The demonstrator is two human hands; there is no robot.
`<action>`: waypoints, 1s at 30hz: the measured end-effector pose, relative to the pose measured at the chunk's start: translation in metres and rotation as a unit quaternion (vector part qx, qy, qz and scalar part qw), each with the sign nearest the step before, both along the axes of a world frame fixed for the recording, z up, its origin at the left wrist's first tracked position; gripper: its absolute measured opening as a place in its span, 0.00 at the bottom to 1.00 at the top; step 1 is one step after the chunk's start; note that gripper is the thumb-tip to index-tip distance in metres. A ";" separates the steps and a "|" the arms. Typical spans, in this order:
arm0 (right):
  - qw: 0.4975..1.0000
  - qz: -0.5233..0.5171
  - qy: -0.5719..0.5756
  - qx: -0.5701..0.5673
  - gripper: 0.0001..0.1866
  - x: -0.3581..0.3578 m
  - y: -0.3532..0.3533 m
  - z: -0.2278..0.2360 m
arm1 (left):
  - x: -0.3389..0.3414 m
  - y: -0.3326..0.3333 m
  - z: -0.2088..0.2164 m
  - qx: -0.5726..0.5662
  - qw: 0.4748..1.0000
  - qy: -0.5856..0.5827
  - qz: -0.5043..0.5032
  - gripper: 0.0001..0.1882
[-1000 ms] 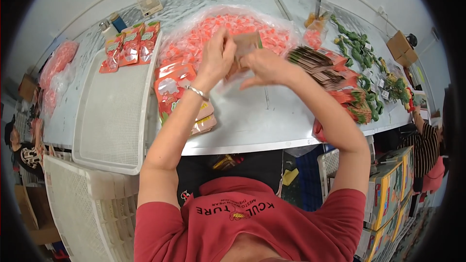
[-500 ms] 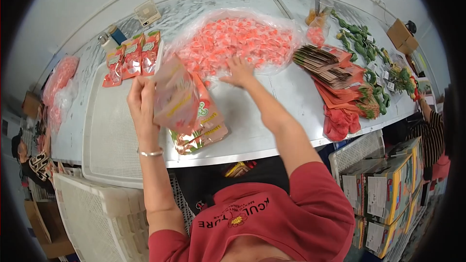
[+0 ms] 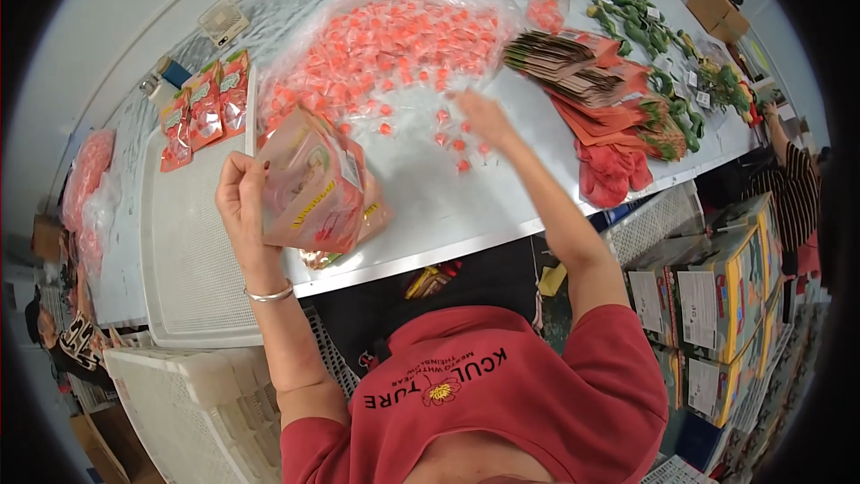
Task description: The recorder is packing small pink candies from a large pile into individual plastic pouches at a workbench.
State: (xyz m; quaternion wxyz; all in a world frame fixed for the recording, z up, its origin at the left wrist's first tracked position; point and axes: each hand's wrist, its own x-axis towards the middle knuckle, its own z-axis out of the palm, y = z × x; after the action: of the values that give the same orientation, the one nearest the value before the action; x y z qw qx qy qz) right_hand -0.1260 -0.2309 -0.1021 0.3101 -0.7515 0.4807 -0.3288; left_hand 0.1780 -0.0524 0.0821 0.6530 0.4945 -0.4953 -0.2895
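My left hand [image 3: 244,202] pinches the edge of a pink and red printed pouch [image 3: 313,188], holding it up over the near edge of the table. Behind and under it lie more pouches [image 3: 372,218], partly covered. My right hand [image 3: 479,116] hovers over the table, its fingers smeared by motion; I cannot make out anything in them. Several small red-and-clear wrapped pieces [image 3: 461,143] lie loose just below and left of it. Farther back, a big heap of the same wrapped pieces [image 3: 394,40] rests on clear plastic sheeting.
Three filled red pouches [image 3: 206,108] lie at the far end of a white mesh tray [image 3: 197,251] on the left. Stacked flat pouches [image 3: 573,81], a red cloth [image 3: 614,170] and green artificial vines [image 3: 645,27] are at right. Boxes [image 3: 708,305] stand below the table. Other people are at both sides.
My right hand has moved right and off the heap's near edge, and several wrapped pieces now lie spread on the table. The pouch in my left hand has turned, showing more of its printed face.
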 end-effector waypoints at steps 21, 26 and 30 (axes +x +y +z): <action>0.950 0.002 0.248 -0.188 0.41 0.031 0.052 -0.005 | -0.018 0.001 0.018 -0.002 1.000 -0.028 -0.002 0.10; 0.906 -0.129 -0.390 0.101 0.24 -0.044 0.021 0.006 | -0.002 0.012 0.021 0.000 1.000 0.004 0.005 0.11; 0.983 -0.067 -0.166 0.045 0.17 -0.044 0.022 -0.005 | -0.014 0.006 0.018 0.010 1.000 0.004 0.012 0.11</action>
State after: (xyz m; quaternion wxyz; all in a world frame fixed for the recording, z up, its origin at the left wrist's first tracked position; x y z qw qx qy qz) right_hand -0.1702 -0.2085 -0.1071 0.3962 -0.6381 0.4857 -0.4472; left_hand 0.1635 -0.0459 0.1004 0.6534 0.5056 -0.4838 -0.2886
